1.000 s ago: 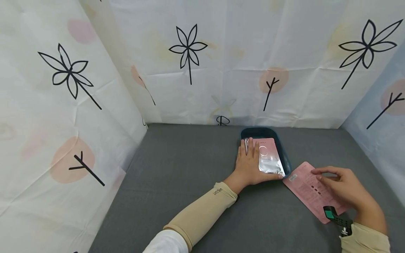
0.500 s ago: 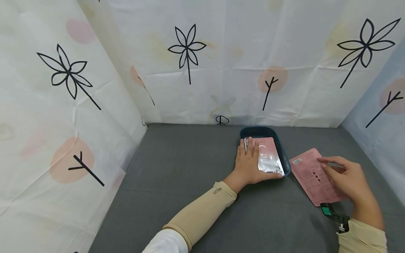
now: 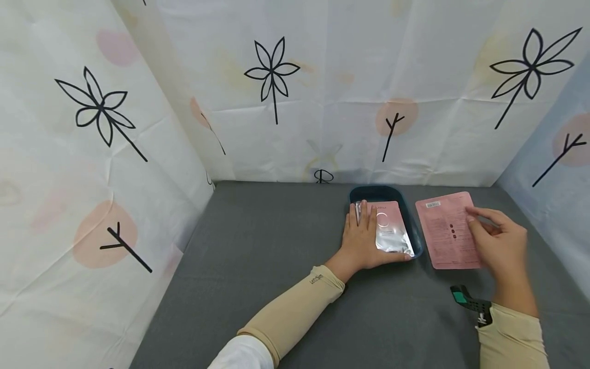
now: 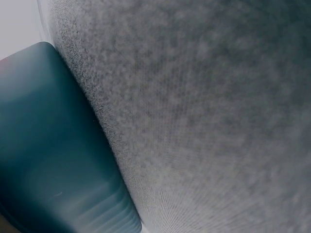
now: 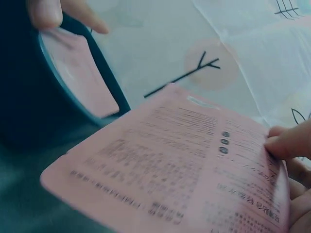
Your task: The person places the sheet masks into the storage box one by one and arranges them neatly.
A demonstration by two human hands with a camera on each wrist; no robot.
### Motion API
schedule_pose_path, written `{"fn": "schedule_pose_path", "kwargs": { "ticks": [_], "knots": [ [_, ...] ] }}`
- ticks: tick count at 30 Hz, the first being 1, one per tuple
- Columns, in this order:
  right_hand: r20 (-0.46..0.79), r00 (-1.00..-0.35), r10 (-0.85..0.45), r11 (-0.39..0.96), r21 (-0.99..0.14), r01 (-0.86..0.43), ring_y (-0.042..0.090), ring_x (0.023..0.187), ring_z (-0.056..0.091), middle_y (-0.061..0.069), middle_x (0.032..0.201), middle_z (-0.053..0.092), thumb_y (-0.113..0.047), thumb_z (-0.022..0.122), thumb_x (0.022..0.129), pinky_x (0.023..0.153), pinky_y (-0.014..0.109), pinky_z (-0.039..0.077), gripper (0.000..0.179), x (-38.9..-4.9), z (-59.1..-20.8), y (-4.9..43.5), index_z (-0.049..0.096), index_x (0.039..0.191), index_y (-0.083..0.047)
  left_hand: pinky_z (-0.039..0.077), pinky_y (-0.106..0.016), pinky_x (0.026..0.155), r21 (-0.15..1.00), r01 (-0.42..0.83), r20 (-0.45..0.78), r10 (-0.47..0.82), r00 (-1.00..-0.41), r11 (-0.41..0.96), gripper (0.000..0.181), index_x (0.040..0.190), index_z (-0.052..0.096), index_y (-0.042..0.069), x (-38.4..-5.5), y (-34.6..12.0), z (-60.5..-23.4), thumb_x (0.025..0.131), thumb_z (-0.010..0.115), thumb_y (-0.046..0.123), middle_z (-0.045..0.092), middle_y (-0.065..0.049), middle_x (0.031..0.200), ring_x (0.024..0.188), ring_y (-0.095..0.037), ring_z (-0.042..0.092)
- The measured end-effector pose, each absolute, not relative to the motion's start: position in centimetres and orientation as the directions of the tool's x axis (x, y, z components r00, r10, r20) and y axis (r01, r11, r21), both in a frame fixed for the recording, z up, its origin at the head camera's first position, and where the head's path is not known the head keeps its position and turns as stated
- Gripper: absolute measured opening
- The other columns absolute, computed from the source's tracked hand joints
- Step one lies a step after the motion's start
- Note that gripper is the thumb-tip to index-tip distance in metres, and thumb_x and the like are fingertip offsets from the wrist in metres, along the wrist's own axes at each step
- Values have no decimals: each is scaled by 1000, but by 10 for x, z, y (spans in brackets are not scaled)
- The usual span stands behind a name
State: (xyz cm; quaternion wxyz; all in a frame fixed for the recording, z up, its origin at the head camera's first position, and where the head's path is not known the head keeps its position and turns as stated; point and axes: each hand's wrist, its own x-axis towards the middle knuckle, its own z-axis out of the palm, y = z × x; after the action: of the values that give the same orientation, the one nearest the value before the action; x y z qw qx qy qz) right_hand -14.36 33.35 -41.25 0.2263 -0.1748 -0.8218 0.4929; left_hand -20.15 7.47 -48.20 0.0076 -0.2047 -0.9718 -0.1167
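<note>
My right hand (image 3: 502, 243) pinches the right edge of a flat pink sachet (image 3: 447, 233) between thumb and fingers. Printed text, a small barcode label and several dark dots cover the side of this sachet (image 5: 165, 160) that faces up. Just left of it stands a dark teal plastic tray (image 3: 418, 238). Inside lies a pink and silver sachet (image 3: 392, 225). With fingers spread, my left hand (image 3: 361, 241) rests over the tray's left side and partly hides that sachet, its thumb along the near rim. The left wrist view shows only the tray's outer wall (image 4: 58, 145) beside the cloth.
Grey cloth covers the table (image 3: 276, 246). A white patterned curtain (image 3: 322, 102) hangs behind the tray and along both sides. A black strap with a green patch (image 3: 467, 298) juts from the right wrist.
My right hand has carried the pink sachet away from me, from near the tray's front corner to beside its right side, turning it straighter. My left hand has stayed on the tray.
</note>
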Motion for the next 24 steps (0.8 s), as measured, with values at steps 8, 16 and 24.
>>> {"fn": "schedule_pose_path", "kwargs": {
  "ticks": [8, 16, 24],
  "knots": [
    [84, -836, 542, 318, -942, 111, -18, 96, 65, -30, 114, 59, -16, 67, 103, 59, 7, 52, 37, -161, -412, 316, 73, 139, -20, 13, -51, 134, 229, 397, 77, 390, -918, 889, 143, 173, 0, 18, -200, 76, -483, 70, 52, 104, -11, -11, 180, 167, -39, -5],
    [142, -785, 603, 200, -979, -24, -7, 99, 73, -21, 116, 64, -12, 69, 102, 61, 7, 52, 34, -174, -415, 305, 75, 136, -17, 15, -52, 134, 188, 400, 74, 393, -917, 897, 142, 173, 0, 18, -200, 75, -480, 71, 49, 104, -7, -13, 180, 167, -41, -4],
    [81, -828, 554, 7, -996, -93, -5, 72, 73, -14, 109, 68, -5, 70, 101, 52, 15, 55, 36, -182, -429, 294, 74, 136, -11, 15, -51, 134, 184, 391, 71, 385, -920, 902, 143, 172, -4, 19, -200, 75, -482, 70, 49, 105, -12, -11, 180, 167, -40, -4]
  ]
}}
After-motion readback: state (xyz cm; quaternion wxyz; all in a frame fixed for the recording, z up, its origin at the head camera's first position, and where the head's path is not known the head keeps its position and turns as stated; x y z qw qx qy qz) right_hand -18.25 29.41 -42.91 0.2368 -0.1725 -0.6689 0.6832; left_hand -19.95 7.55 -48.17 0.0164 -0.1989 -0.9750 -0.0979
